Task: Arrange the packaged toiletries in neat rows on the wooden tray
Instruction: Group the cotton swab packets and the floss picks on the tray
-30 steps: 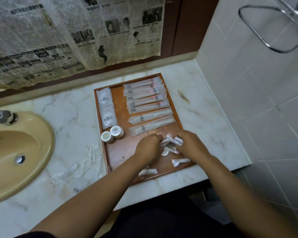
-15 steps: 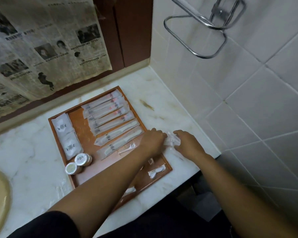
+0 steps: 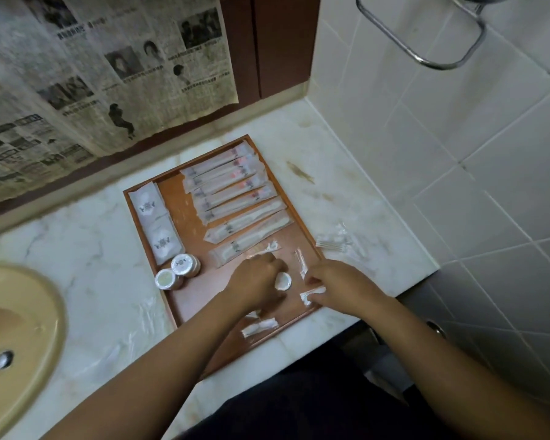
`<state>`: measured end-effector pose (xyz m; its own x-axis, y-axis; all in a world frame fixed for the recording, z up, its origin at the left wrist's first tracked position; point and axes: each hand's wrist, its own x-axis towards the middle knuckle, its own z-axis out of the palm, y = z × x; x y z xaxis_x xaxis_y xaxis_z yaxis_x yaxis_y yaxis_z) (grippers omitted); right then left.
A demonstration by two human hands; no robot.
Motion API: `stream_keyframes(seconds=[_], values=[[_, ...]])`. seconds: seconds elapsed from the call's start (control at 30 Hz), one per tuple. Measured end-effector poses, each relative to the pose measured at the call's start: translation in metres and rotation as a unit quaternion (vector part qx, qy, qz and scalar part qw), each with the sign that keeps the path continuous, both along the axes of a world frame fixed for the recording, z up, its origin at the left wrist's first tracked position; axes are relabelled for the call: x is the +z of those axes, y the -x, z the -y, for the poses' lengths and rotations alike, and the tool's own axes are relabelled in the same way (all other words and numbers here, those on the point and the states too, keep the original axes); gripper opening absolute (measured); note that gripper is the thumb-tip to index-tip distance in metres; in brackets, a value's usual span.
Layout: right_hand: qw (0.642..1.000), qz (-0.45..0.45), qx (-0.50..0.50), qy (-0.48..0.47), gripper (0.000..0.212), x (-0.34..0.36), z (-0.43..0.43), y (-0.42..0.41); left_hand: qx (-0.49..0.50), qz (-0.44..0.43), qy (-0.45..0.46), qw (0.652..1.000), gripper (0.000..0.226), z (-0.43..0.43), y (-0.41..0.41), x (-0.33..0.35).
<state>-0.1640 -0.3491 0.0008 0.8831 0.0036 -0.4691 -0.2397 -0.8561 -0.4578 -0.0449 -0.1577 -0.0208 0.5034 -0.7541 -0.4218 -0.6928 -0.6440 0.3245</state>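
The wooden tray (image 3: 185,293) lies on the marble counter. Several long wrapped packets (image 3: 232,188) sit in a row across its far right. Two white square sachets (image 3: 154,217) line its left side, with two small round tins (image 3: 178,271) below them. My left hand (image 3: 258,279) is curled over the tray's middle, its fingers on a small clear packet. Beside it lies a round white pad (image 3: 283,281). My right hand (image 3: 337,285) pinches a small white packet (image 3: 310,295) near the tray's right rim. Another small packet (image 3: 259,327) lies at the near edge.
A clear packet of cotton swabs (image 3: 337,241) lies on the counter right of the tray. Empty clear wrappers (image 3: 146,312) litter the marble to the left. A beige sink (image 3: 16,338) sits at far left. The tiled wall and a chrome towel rail (image 3: 426,46) stand right.
Both hands came back from the tray's right edge to its middle. The bundle of small packets they held is gone from them; a swab packet now lies on the counter right of the tray.
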Motion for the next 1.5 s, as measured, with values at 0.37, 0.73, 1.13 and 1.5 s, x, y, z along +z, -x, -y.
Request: stream_keyframes(seconds=[0.37,0.73,1.13,1.5], values=[[0.996,-0.024,0.036,0.083,0.020,-0.022,-0.023,-0.003,0.007,0.062,0.026,0.998,0.042,-0.005,0.014,-0.007],[0.959,0.119,-0.257,0.024,0.012,-0.003,0.015,-0.002,0.055,0.033,0.047,0.997,0.036,-0.011,0.011,-0.005],[0.949,0.163,-0.230,0.143,0.032,-0.013,0.021,-0.008,0.089,0.009,0.067,0.994,0.035,-0.015,0.020,-0.006],[0.985,0.137,0.092,0.051,0.031,-0.025,-0.081,-0.059,0.308,0.040,0.163,0.936,0.041,-0.093,0.021,0.028]])
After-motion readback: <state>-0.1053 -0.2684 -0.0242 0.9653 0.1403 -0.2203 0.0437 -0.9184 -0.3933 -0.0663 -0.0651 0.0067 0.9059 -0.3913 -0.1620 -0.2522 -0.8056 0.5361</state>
